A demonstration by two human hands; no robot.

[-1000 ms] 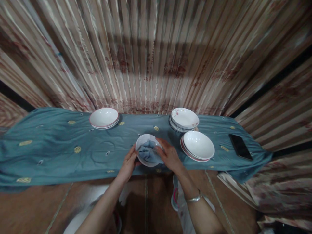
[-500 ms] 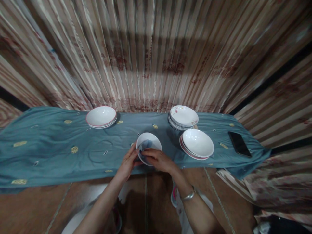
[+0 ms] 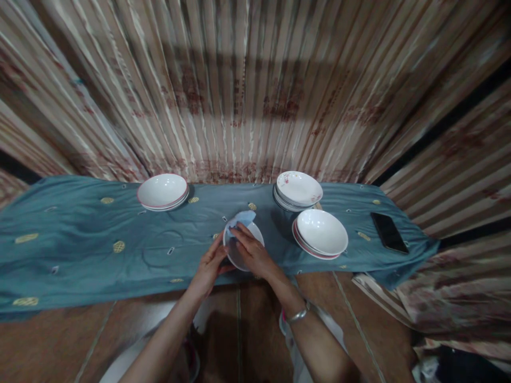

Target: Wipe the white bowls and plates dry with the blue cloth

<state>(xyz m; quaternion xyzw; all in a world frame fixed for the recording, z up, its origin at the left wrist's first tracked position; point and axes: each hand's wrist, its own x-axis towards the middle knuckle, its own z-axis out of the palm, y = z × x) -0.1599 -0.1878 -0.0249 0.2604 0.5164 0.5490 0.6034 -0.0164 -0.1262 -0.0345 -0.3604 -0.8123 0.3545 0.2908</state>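
Note:
A white bowl (image 3: 257, 234) is held near the front edge of the cloth-covered table, its inside turned up towards me. My left hand (image 3: 211, 260) grips the bowl's left side, thumb by the rim and fingers around the outside. Over the bowl, my right hand (image 3: 253, 252) presses a light blue cloth (image 3: 242, 217) against the far left part of the rim. Part of the cloth sticks out past the rim. My right fingers cover some of the cloth and of the bowl's inside.
Red-rimmed bowls (image 3: 163, 190) are stacked at the back left. On the right stand a stack of flower-patterned dishes (image 3: 299, 189) and a stack of white bowls (image 3: 322, 233). A black phone (image 3: 389, 232) lies farther right on the teal tablecloth (image 3: 91, 260). Behind hangs a pleated curtain (image 3: 223, 106).
My right hand has moved the cloth from inside the bowl up to its far rim. The left hand keeps its hold on the bowl.

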